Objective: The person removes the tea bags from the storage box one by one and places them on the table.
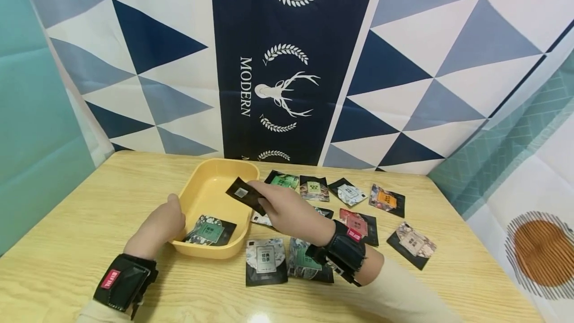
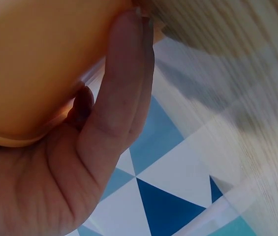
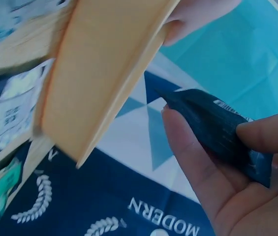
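My left hand [image 1: 162, 226] grips the left side of a yellow plastic bin [image 1: 210, 191]. In the left wrist view, its fingers [image 2: 121, 78] extend along the bin's outer wall. One sachet with a green label [image 1: 211, 231] lies inside, at the bin's near end. Over the bin's right rim, my right hand [image 1: 289, 211] pinches a black sachet [image 1: 242, 193] between thumb and fingers. That sachet's plain back and small white code label face up. The right wrist view shows the same black sachet [image 3: 212, 123] held above the bin opening.
Several sachets lie on the wooden table [image 1: 179, 293] to the right, including a white-label one [image 1: 266, 262], a red-label one [image 1: 358, 226] and an orange-label one [image 1: 387, 200]. My right forearm crosses above some. A patterned curtain [image 1: 287, 64] hangs behind the table.
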Tool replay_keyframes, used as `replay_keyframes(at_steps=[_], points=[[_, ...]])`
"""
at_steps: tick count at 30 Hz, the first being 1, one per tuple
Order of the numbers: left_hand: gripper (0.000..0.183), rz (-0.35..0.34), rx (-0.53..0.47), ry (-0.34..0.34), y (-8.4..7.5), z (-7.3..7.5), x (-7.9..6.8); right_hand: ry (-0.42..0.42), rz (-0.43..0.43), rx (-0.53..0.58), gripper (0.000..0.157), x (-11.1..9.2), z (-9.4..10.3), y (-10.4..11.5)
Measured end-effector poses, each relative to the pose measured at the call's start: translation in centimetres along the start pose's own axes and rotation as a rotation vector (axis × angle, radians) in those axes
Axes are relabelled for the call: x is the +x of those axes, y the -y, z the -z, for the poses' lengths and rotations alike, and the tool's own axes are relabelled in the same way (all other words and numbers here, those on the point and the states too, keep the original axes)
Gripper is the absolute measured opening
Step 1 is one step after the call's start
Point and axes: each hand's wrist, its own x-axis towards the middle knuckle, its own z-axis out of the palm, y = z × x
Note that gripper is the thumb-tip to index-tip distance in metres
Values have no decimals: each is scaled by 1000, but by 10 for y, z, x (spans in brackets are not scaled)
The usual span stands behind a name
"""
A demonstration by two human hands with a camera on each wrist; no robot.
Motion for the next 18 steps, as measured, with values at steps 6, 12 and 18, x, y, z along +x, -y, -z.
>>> replay_keyframes(at_steps=[6, 12, 18], points=[[32, -12, -10, -3, 0, -2, 1, -15, -37, -71, 36, -23, 10, -12], [30, -20, 1, -8, -1, -3, 1, 25, -69, -166, 32, -47, 19, -21], [33, -11, 10, -5, -1, -2, -1, 21, -93, -267, 27, -76, 22, -34]])
